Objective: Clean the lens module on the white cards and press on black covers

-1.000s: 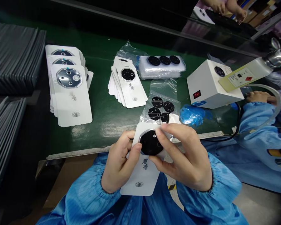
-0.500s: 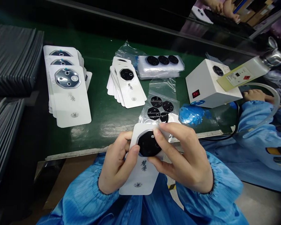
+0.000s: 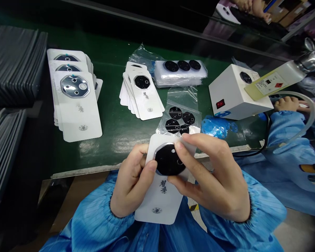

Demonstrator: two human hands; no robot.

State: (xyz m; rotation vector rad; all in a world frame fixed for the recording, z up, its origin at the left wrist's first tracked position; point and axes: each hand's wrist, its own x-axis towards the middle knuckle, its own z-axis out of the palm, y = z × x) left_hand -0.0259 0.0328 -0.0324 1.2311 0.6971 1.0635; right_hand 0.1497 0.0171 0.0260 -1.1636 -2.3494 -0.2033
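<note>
My left hand (image 3: 133, 180) grips a white phone back cover (image 3: 157, 203) by its left edge, thumb on the front face. Near the top of this cover lies a black octagonal camera lens plate (image 3: 168, 161), inside a shiny rim. My right hand (image 3: 212, 175) pinches the plate at its right side, with fingertips on its upper edge and the thumb by its lower edge. Whether the plate sits fully flat cannot be made out. Just beyond the hands, a clear plastic bag (image 3: 182, 96) has several black lens plates (image 3: 172, 126) on it.
Stacked white covers stand at left (image 3: 80, 119) and centre (image 3: 149, 101). Behind the bag lies a wrapped plastic pack (image 3: 178, 77). Blue film pieces (image 3: 215, 126), a white switch box (image 3: 233, 94) and a tilted bottle (image 3: 278, 80) are at right, near a co-worker's hand (image 3: 286, 104). Grey trays (image 3: 13, 66) fill the left.
My right hand has shifted slightly right along the lens plate's edge. The cover's lower end has swung a little to the right. The plate remains within the rim.
</note>
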